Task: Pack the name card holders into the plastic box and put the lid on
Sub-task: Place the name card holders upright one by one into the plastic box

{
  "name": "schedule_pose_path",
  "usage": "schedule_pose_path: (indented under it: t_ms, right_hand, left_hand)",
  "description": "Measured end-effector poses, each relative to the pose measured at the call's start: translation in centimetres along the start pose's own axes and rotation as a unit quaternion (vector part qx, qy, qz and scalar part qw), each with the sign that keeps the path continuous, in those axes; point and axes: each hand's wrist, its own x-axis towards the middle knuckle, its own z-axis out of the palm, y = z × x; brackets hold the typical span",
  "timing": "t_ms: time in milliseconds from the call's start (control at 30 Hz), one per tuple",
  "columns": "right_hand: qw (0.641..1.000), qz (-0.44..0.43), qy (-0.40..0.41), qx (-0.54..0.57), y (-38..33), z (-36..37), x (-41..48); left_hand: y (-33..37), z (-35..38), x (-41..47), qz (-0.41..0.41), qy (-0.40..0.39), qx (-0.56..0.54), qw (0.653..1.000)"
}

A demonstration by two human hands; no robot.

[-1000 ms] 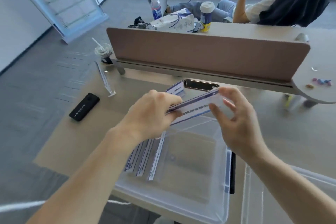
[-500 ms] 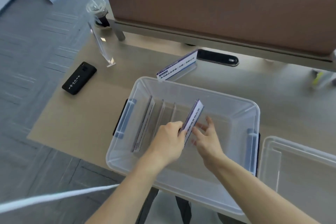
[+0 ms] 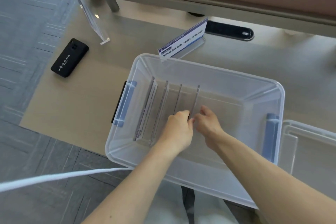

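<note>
Four name card holders (image 3: 163,107) stand in the plastic box (image 3: 218,69); our left hand (image 3: 179,129) and right hand (image 3: 208,123) both pinch the rightmost holder (image 3: 195,100) at its near end.

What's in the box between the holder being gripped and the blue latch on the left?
Head view: three other holders stand on edge between the latch and the gripped holder, pinched by the left hand and right hand.

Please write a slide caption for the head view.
Left hand and right hand hold a fourth clear name card holder upright in the translucent plastic box.
</note>
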Motion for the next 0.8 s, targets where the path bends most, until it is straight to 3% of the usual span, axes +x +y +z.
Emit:
schedule_pose_path:
  t_ms: [800]
  right_hand:
    - [0.999, 0.007, -0.036, 0.033, 0.45, 0.63, 0.18]
  left_hand:
    - [-0.26, 0.46, 0.03, -0.031, -0.001, 0.003, 1.0]
